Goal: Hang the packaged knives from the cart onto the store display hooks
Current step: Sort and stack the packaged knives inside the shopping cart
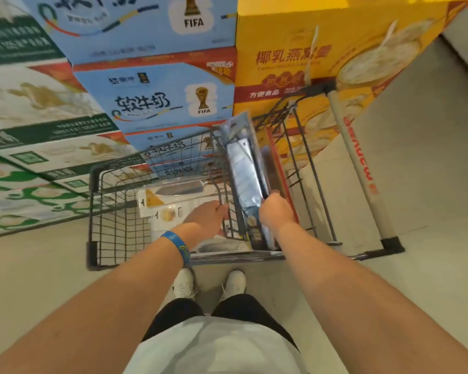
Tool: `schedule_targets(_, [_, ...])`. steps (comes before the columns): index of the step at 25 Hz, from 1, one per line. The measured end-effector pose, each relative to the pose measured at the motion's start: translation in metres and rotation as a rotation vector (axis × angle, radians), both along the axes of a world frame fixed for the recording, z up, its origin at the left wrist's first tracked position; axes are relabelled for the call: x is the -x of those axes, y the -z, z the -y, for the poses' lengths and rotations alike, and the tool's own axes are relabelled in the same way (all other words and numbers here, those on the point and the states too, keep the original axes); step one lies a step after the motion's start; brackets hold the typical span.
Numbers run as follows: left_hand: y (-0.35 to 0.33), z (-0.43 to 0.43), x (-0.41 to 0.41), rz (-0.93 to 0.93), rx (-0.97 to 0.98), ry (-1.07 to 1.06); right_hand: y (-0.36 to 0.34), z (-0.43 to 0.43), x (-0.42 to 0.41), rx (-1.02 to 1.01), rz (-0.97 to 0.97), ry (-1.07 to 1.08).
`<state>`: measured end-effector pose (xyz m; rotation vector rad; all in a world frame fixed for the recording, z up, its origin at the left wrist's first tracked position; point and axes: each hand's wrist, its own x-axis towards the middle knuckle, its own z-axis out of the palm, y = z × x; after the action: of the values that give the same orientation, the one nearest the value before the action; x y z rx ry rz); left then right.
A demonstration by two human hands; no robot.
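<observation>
We are near the start, and no hooks show yet. Our right hand (pixel 276 211) wraps its fingers round a long, shiny plastic knife pack (pixel 247 171), which stands up mid-frame in the thin wire cart (pixel 91 182). Our left hand (pixel 208 215) curls by a cart wire; we cannot tell if it holds on. Other flat packs (pixel 173 201) lie inside.

Bright, even indoor light, faint shadows on the floor (pixel 38 279), sheen on the package (pixel 245 168); soft blur throughout, boxes (pixel 157 98) bending toward the edges.
</observation>
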<state>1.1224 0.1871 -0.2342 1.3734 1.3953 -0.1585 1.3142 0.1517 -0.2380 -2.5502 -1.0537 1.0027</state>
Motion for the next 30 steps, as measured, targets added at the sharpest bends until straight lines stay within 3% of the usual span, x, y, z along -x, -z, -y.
schedule_targets(4, [-0.007,-0.003,0.005,0.066,0.087,-0.024,0.013,-0.003,-0.003,0.082,0.110,-0.174])
schedule_targets(7, [-0.022,-0.003,0.007,0.132,0.121,-0.028,-0.003,0.000,0.013,-0.004,0.247,-0.054])
schedule_targets(9, [-0.027,-0.003,0.009,0.162,0.138,-0.029,-0.015,0.006,0.033,-0.177,0.289,0.030])
schedule_targets(13, [-0.029,-0.004,0.017,0.301,0.258,-0.102,-0.049,-0.009,0.082,-0.508,-0.056,0.168])
schedule_targets(16, [-0.017,0.005,0.058,0.375,0.442,-0.300,-0.072,-0.021,0.119,-0.563,0.020,-0.048])
schedule_targets(19, [0.020,0.015,0.119,0.101,0.328,-0.313,-0.066,-0.009,0.150,-0.684,0.200,-0.406])
schedule_targets(22, [0.067,0.007,0.171,-0.185,0.115,-0.125,-0.028,0.023,0.180,-0.485,0.123,-0.675])
schedule_targets(24, [0.092,-0.003,0.186,-0.277,0.043,-0.041,0.008,0.038,0.189,-0.308,0.112,-0.650])
schedule_targets(27, [0.122,-0.014,0.186,-0.310,-0.050,0.107,0.048,0.053,0.184,-0.055,0.164,-0.481])
schedule_targets(30, [0.161,-0.013,0.175,-0.258,-0.075,0.152,0.070,0.059,0.189,0.011,0.311,-0.497])
